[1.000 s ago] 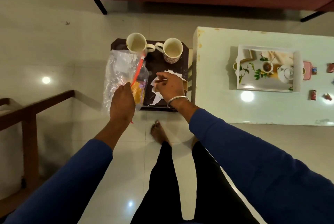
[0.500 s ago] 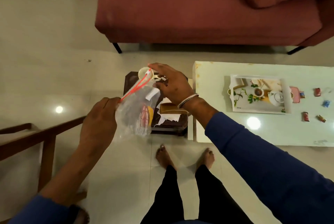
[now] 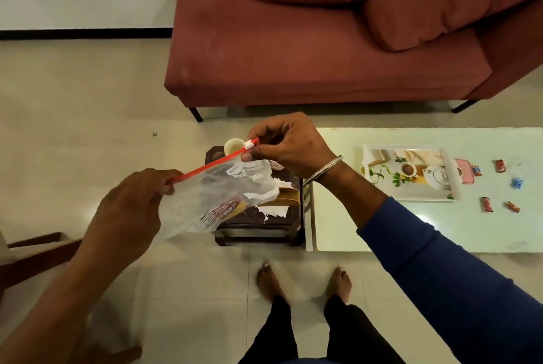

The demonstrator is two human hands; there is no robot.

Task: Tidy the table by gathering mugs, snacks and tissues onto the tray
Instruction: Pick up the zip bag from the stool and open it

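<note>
A clear zip bag (image 3: 217,196) with a red zip strip and packaged snacks inside hangs between my hands above a small dark wooden table (image 3: 258,225). My left hand (image 3: 132,210) grips the bag's left end. My right hand (image 3: 288,143) pinches the white slider at the strip's right end. Behind the bag a cream mug (image 3: 233,146) stands on the dark table, with torn white tissues (image 3: 273,210) and a brown holder near its front. The white printed tray (image 3: 411,172) lies on the pale green table (image 3: 440,231) to the right.
Several wrapped sweets (image 3: 487,204) and a pink object (image 3: 464,171) lie beside the tray. A red sofa (image 3: 323,40) stands behind both tables. A wooden chair frame (image 3: 32,257) is at the left. My bare feet (image 3: 302,281) stand on the tiled floor.
My view has tilted up, showing more of the sofa. Both hands have raised the bag and drawn its zip strip taut. My right hand has left the tissues and now pinches the slider.
</note>
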